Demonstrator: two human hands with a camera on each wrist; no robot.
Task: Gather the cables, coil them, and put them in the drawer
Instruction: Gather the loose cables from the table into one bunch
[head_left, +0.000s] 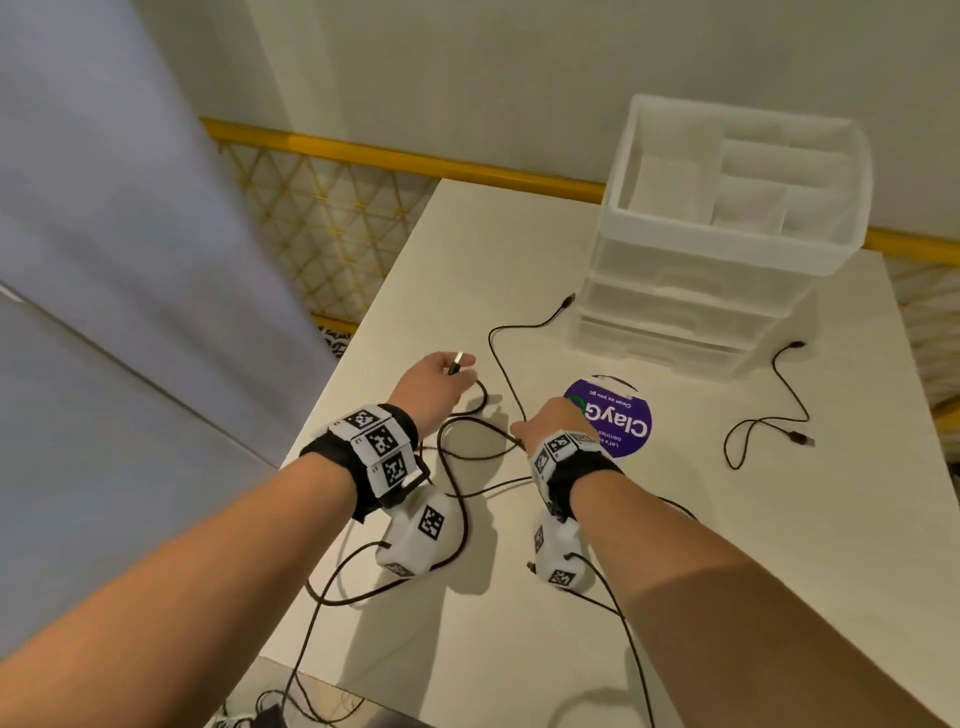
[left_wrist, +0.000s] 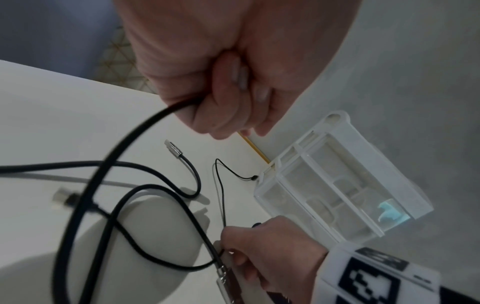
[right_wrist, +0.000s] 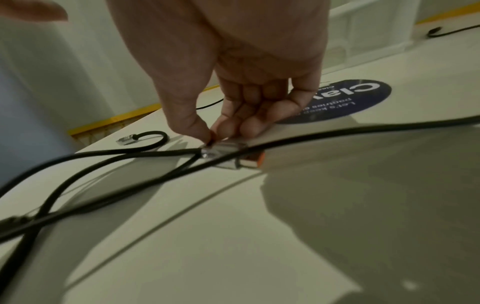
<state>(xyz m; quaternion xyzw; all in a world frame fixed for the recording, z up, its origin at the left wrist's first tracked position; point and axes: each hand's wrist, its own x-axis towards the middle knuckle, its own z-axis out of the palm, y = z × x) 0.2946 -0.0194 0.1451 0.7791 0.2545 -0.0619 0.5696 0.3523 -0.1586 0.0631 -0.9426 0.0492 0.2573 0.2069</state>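
My left hand (head_left: 449, 376) is lifted over the white table (head_left: 779, 545) with its fist gripping a thick black cable (left_wrist: 124, 142). A silver-tipped plug (left_wrist: 172, 149) of a thick cable lies on the table just beyond that hand. My right hand (head_left: 540, 423) is down at the table, where its thumb and forefinger pinch a thin black cable (head_left: 498, 364) right above a silver plug with an orange tip (right_wrist: 228, 159). The thin cable runs back to the clear drawer unit (head_left: 727, 249). Another black cable (head_left: 784, 384) lies loose at the right.
A round purple sticker (head_left: 623, 421) lies flat beside my right hand. The drawers of the unit are pushed in. The table's left edge drops off beside a yellow lattice rail (head_left: 332, 208). Black wires from my wrist cameras trail over the table's near edge (head_left: 322, 597).
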